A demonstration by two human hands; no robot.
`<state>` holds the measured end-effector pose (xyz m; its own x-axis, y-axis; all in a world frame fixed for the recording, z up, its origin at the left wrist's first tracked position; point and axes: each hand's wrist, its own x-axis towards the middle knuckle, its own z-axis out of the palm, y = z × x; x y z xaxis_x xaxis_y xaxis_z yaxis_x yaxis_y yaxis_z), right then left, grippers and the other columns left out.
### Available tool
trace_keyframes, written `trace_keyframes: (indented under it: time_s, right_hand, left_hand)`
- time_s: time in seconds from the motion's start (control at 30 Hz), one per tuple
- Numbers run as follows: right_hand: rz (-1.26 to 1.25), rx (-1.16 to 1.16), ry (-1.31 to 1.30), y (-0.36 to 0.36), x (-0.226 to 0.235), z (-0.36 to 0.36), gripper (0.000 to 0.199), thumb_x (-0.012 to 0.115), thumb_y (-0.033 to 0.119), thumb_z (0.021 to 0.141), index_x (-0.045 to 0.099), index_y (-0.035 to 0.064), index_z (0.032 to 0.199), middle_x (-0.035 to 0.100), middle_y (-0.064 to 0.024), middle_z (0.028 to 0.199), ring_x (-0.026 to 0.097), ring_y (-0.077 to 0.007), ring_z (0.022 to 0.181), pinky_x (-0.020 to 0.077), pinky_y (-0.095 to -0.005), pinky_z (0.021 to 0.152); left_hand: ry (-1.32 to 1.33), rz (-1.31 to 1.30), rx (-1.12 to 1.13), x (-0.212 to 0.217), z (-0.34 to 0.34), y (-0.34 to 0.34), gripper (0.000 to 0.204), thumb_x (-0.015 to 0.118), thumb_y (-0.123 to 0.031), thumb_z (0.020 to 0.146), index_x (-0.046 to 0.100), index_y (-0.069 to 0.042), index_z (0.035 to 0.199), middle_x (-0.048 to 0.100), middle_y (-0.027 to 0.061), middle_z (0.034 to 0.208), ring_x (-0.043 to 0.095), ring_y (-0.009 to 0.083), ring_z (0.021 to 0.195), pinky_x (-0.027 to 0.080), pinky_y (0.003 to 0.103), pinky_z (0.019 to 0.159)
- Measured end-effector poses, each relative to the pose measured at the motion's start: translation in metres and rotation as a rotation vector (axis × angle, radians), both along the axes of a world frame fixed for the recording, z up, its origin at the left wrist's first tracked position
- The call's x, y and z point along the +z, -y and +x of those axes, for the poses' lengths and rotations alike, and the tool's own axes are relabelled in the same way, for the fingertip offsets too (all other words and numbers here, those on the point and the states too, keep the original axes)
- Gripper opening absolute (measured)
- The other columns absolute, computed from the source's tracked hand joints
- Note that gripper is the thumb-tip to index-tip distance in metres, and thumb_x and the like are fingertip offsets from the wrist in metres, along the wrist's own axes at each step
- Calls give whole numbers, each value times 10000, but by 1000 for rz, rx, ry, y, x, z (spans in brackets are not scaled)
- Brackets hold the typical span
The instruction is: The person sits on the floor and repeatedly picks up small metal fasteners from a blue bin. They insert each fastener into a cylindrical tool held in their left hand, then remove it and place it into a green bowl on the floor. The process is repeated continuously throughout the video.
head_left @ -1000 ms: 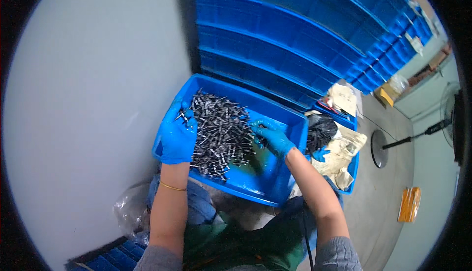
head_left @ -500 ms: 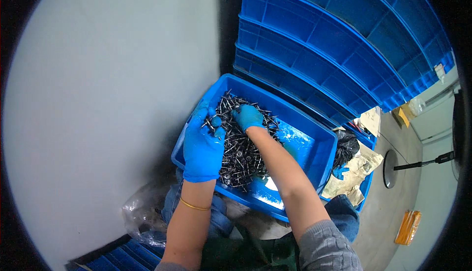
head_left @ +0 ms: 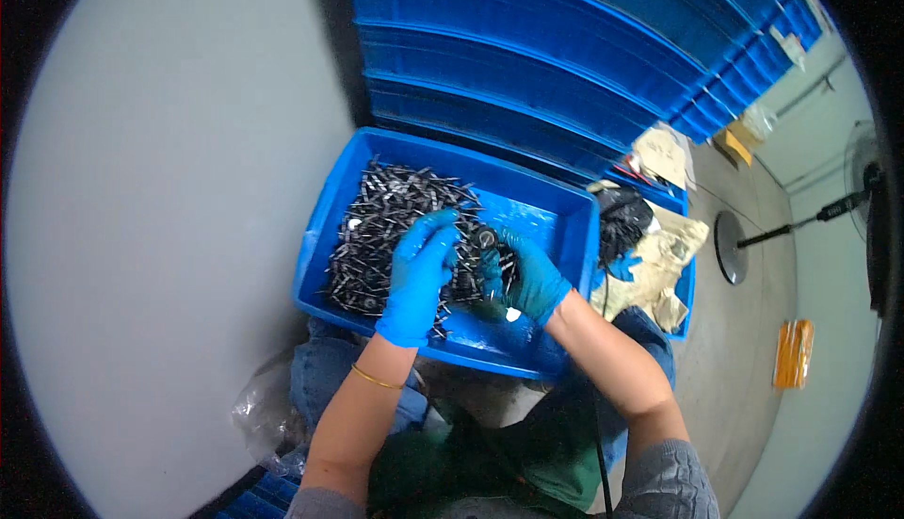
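Observation:
Dark metal pins with round heads [head_left: 395,194] lie in a heap in the blue plastic bin [head_left: 325,189], mostly in its left half. My left hand [head_left: 419,279], in a blue glove, hovers over the heap with its fingers bent and apart; no pin shows in it. Just to its right, my gloved right hand [head_left: 532,279] is closed around a bunch of the metal pins [head_left: 487,238], one round head facing up. Its fingertips are partly hidden by the pins.
Stacked blue crates [head_left: 527,57] rise behind the bin, and a pale wall [head_left: 179,189] stands at left. To the right, a crate holds a black plastic bag [head_left: 623,222] and crumpled brown paper [head_left: 673,246]. A fan stand [head_left: 730,246] is beyond; clear plastic [head_left: 268,401] lies lower left.
My right hand has come out of the heap and moved right with a bunch of pins. My left hand has moved right over the heap, its pins no longer visible. The view has shifted.

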<state>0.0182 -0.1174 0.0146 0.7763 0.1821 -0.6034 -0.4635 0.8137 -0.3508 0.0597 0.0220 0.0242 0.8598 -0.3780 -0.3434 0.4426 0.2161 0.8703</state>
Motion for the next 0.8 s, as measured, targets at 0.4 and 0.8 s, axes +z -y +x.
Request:
trace_keyframes:
  time_s: [0.4,0.8]
  right_hand:
    - [258,-75,31,22,3,-69,222,416,256,829,507,89,714,488,-13,531,461,-106,411,383,-222,345]
    - [167,-122,-59,22,9,-69,234,412,289,824,463,113,679,417,5,513,398,-101,414,301,-216,360]
  left_hand:
    - [391,169,-410,12,-46,32,198,567,-33,740,567,-24,937,560,17,764,488,51,645,411,184,572]
    - [770,299,-288,6,-55,37,332,626,6,654,543,-30,974,567,70,916,533,125,809,431,251,740]
